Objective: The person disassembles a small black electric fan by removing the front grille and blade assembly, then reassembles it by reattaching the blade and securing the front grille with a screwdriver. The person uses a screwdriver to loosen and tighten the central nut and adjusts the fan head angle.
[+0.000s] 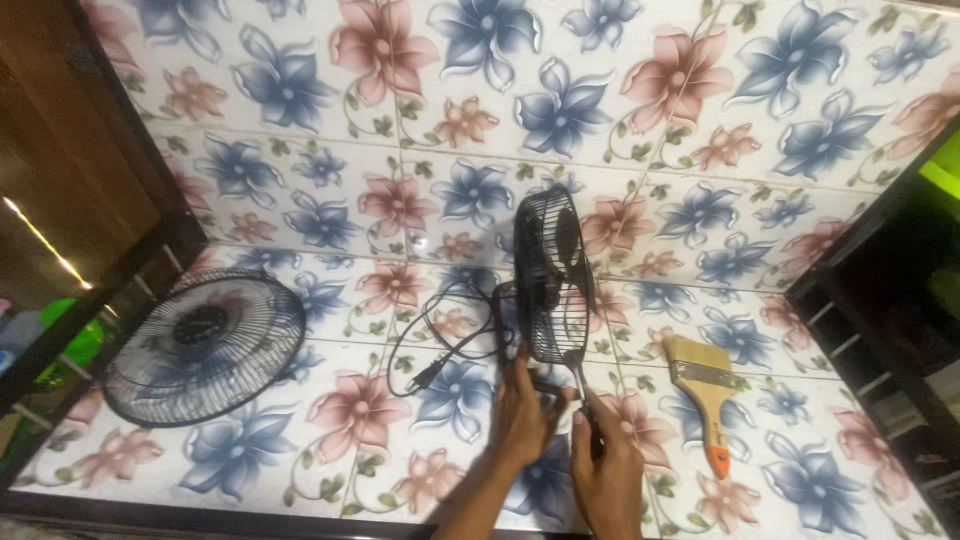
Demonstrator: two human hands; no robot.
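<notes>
The fan (548, 285) stands upright near the middle of the floral floor (700, 120), seen edge-on, with its rear grille on and its blades inside; the front grille (205, 345) lies flat well apart to the left, so the opening-up looks done. The left hand (522, 412) is closed about the fan's base, steadying it; the right hand (603, 468) is shut on a thin tool (580, 385) (a screwdriver, as far as I can tell) whose tip meets the lower rim of the cage. Judging by this, the work is at a fastening down there, and the blades have not yet come off. The cord (440, 345) trails in loops to the left; a brush (706, 398) lies untouched to the right, so any dusting seems still ahead.
</notes>
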